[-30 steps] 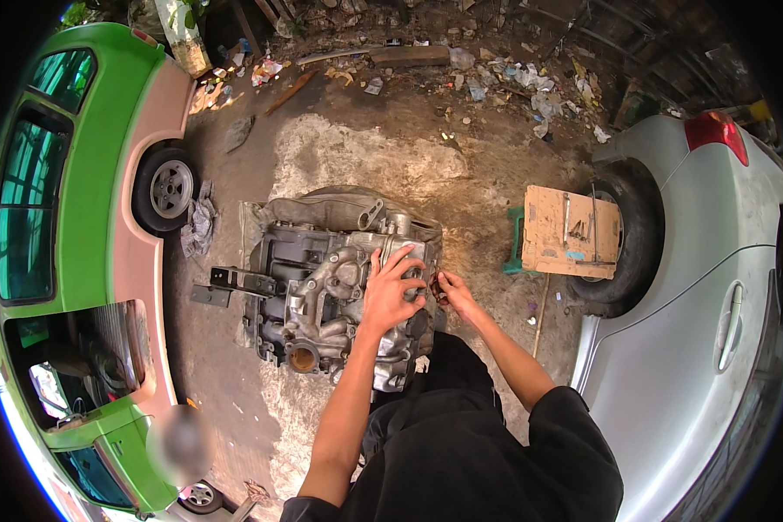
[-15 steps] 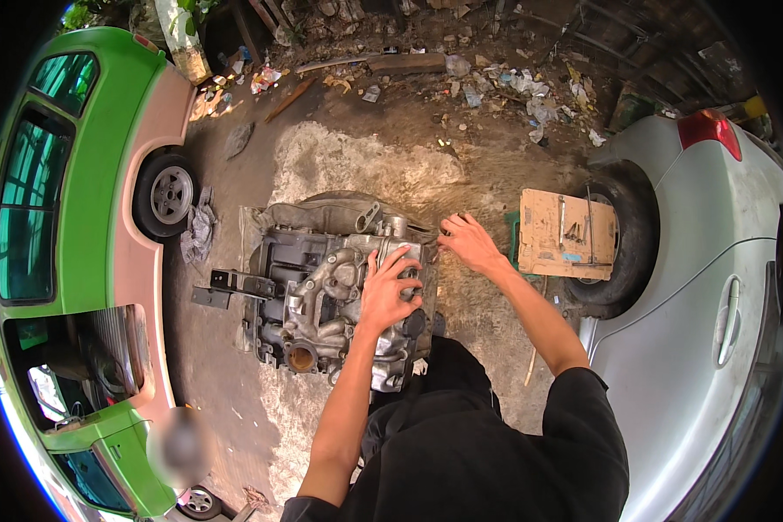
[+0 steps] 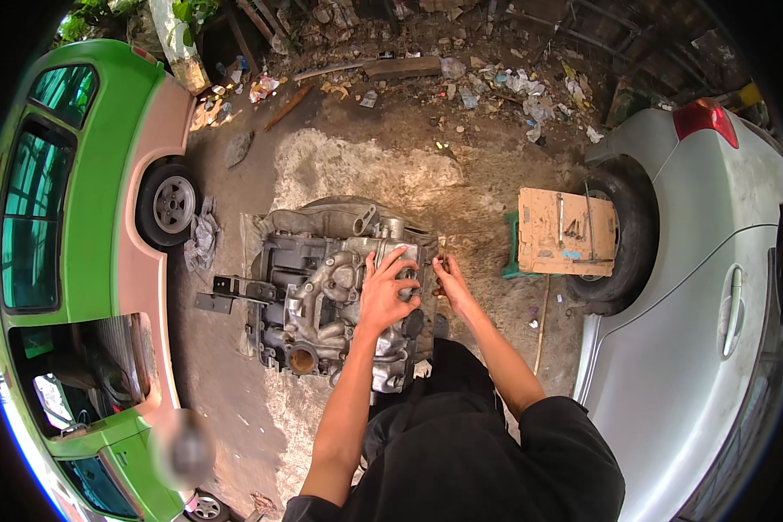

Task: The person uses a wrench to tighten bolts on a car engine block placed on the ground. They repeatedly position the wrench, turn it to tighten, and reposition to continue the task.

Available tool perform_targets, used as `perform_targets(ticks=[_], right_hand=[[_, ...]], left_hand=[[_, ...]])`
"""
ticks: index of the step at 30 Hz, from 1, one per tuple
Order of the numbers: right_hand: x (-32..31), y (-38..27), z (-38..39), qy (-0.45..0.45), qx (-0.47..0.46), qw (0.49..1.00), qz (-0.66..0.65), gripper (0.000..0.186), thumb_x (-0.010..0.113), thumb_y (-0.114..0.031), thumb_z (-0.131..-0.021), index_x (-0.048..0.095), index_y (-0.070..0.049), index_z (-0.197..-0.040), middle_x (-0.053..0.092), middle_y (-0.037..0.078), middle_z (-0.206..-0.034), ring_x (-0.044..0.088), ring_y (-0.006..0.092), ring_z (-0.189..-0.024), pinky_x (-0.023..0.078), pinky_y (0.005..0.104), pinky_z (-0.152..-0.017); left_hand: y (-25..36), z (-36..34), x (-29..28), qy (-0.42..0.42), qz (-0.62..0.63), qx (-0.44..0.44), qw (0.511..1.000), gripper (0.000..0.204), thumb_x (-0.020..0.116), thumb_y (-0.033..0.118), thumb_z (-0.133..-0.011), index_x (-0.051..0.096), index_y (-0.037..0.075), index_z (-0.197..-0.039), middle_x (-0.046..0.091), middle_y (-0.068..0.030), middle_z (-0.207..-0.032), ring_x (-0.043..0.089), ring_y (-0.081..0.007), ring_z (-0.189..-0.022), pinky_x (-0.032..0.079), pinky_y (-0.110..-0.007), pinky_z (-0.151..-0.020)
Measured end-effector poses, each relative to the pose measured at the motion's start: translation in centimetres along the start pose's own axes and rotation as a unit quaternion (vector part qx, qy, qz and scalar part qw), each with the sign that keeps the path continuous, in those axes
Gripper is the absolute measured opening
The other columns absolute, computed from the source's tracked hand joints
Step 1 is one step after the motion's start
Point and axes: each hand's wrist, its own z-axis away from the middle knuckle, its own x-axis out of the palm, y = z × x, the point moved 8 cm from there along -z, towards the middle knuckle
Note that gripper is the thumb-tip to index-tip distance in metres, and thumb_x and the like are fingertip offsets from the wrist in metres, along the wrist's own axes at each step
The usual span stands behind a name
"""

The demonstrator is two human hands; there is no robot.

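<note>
A grey metal engine (image 3: 322,300) sits on the ground in front of me, with pipes, a round port and a dark bracket (image 3: 235,291) jutting from its left side. Across the upper right part of the engine lies my left hand (image 3: 386,294), its fingers spread and curved over the metal. My right hand (image 3: 451,284) is at the engine's right side, thumb and fingers pinched together close to the edge. Whatever is between those fingertips is too small and dark to name.
A wooden board (image 3: 544,230) with several metal tools rests on a green stool (image 3: 515,261) at the right, beside a silver car (image 3: 679,348). The green and pink van (image 3: 104,191) stands left. Litter (image 3: 522,83) covers the far ground, and a crumpled rag (image 3: 202,239) lies near the van's wheel.
My right hand has come nearer to me, from the engine's far right corner down along its right side. The left hand stays on the engine.
</note>
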Motion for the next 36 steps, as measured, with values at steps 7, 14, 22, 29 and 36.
perform_targets(ticks=[7,14,22,29,36], right_hand=[[2.0,-1.4,0.7,-0.027,0.041,0.991,-0.125,0.027,0.069,-0.042,-0.104,0.060,-0.019,-0.116,0.054,-0.007,-0.086,0.044,0.0069,-0.068,0.042,0.0289,-0.056],[1.1,-3.5,0.2,-0.054,0.028,0.994,-0.091,0.021,0.074,-0.029,-0.103,0.062,-0.012,-0.110,0.066,0.000,-0.088,0.046,0.0063,-0.065,0.038,0.0255,-0.051],[1.1,-3.0,-0.5,-0.047,0.006,0.994,-0.098,0.019,0.076,-0.018,-0.100,0.061,-0.008,-0.107,0.066,0.003,-0.087,0.054,0.0084,-0.070,0.039,0.0257,-0.053],[1.7,-3.7,-1.3,-0.139,-0.005,0.984,-0.115,0.015,0.071,-0.014,-0.104,0.057,-0.008,-0.102,0.063,0.003,-0.087,0.057,0.0104,-0.072,0.042,0.0258,-0.057],[0.7,-7.4,0.7,-0.105,-0.079,0.966,0.223,0.019,0.071,-0.016,-0.103,0.060,-0.005,-0.115,0.067,0.007,-0.092,0.064,0.0171,-0.084,0.050,0.0384,-0.071]], left_hand=[[-0.1,-0.1,0.0,0.008,0.004,0.014,1.000,0.017,0.083,0.017,-0.066,0.084,0.019,-0.083,0.067,0.0074,-0.125,0.045,-0.0192,-0.148,0.019,-0.064,-0.127],[-0.5,0.1,0.3,0.006,0.007,0.010,1.000,0.018,0.083,0.016,-0.065,0.085,0.018,-0.083,0.068,0.0066,-0.125,0.047,-0.0200,-0.147,0.019,-0.066,-0.126],[-0.6,0.1,0.1,0.014,0.033,0.012,0.999,0.019,0.083,0.015,-0.065,0.085,0.018,-0.083,0.068,0.0066,-0.126,0.047,-0.0202,-0.147,0.019,-0.066,-0.126],[-0.6,0.2,-0.1,0.000,0.031,-0.015,0.999,0.017,0.083,0.016,-0.066,0.085,0.018,-0.083,0.068,0.0074,-0.128,0.045,-0.0184,-0.149,0.017,-0.064,-0.129],[-0.4,0.1,0.0,-0.007,0.020,-0.012,1.000,0.018,0.084,0.017,-0.064,0.085,0.018,-0.083,0.067,0.0075,-0.128,0.046,-0.0184,-0.148,0.017,-0.064,-0.129]])
